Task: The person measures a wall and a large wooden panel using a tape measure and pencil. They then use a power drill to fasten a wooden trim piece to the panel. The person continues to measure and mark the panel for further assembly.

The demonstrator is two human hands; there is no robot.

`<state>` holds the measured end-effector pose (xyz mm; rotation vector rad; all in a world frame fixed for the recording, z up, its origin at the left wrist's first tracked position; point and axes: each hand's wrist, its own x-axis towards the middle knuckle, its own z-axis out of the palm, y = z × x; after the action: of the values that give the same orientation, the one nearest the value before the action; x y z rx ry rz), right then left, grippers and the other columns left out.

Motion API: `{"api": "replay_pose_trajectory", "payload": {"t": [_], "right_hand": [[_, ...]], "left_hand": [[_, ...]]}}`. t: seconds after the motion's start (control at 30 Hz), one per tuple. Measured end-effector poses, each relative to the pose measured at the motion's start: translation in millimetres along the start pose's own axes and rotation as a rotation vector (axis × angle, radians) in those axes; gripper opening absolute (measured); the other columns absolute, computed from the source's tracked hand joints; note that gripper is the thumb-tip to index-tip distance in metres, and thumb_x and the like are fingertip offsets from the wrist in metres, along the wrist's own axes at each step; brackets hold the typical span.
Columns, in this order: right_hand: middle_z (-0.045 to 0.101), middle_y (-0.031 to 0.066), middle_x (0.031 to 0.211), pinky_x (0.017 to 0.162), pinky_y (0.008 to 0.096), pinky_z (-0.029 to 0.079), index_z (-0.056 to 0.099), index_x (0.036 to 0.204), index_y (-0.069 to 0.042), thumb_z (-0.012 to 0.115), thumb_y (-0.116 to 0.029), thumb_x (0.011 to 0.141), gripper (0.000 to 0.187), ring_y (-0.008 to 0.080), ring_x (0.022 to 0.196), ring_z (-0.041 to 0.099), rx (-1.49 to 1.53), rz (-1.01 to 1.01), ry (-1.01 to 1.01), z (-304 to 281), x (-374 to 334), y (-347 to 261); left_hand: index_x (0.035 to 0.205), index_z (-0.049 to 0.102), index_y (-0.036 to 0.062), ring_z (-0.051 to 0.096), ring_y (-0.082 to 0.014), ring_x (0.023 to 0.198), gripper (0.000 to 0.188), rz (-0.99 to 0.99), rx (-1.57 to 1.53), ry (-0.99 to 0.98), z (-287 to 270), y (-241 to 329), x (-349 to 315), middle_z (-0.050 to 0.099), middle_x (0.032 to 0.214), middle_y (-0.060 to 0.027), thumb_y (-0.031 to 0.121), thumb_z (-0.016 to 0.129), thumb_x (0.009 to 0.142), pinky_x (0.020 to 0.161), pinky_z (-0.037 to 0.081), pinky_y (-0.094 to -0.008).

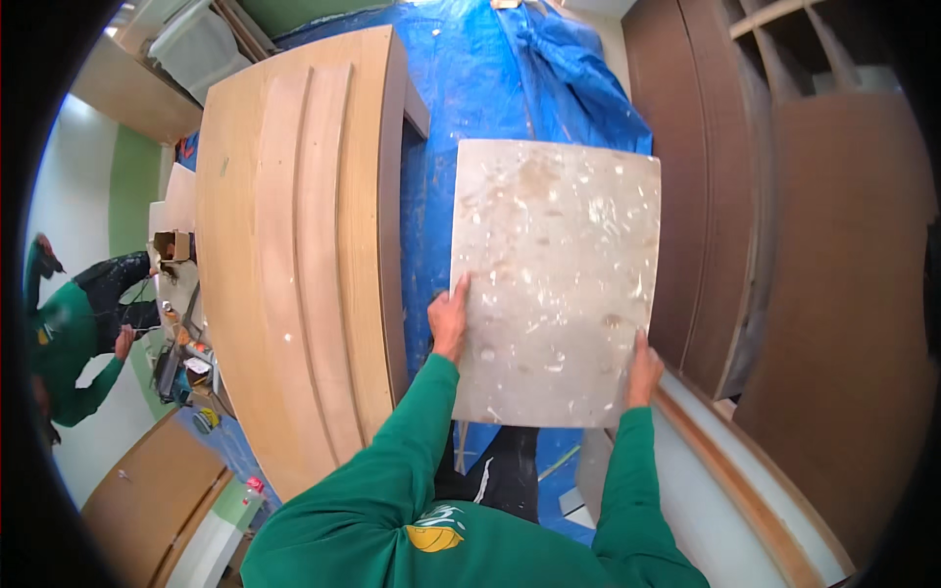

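Observation:
A rectangular grey-beige board [554, 284], spattered with white paint and brown stains, is in front of me over the blue floor sheet. My left hand [448, 321] grips its left edge, with the thumb lying on the top face. Lower down on the opposite edge, my right hand [643, 370] holds the board in the same way. The fingers of both hands are mostly hidden beneath it. A thin leg-like bar shows under the near left corner; what it belongs to I cannot tell.
Left of the board stands a large light-wood panel unit [230, 294] with two long wooden strips [328, 245] on it. Blue plastic sheeting [461, 69] covers the floor. Dark brown cabinets [676, 176] line the right. Another person [83, 323] in green works at far left beside tools.

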<state>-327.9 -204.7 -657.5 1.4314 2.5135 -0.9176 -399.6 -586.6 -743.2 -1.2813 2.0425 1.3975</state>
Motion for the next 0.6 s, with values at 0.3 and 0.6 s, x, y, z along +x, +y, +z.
{"api": "replay_pose_trajectory", "payload": {"t": [0.3, 0.6], "right_hand": [[0.071, 0.0074, 0.089, 0.08, 0.0384, 0.049, 0.073, 0.095, 0.01, 0.072, -0.044, 0.102, 0.055, 0.0168, 0.084, 0.057, 0.285, -0.166, 0.061, -40.2, 22.6, -92.8], [0.076, 0.0098, 0.1, 0.088, 0.0348, 0.051, 0.077, 0.114, 0.01, 0.074, -0.045, 0.1, 0.057, 0.015, 0.093, 0.06, 0.267, -0.463, -0.124, 25.4, 261.3, -318.6]], "left_hand": [[0.085, 0.073, -0.0041, 0.056, -0.0198, 0.075, 0.061, 0.195, -0.33, -0.092, -8.6, 109.9, 6.8, 0.07, 0.079, -0.0146, 0.056, 0.078, 0.091, 0.072, 0.048, -0.0428], [0.1, 0.075, -0.0083, 0.068, -0.0263, 0.085, 0.061, 0.318, -0.442, 0.033, 74.2, 330.0, 160.1, 0.074, 0.09, -0.0226, 0.052, 0.078, 0.091, 0.077, 0.052, -0.0463]]}}
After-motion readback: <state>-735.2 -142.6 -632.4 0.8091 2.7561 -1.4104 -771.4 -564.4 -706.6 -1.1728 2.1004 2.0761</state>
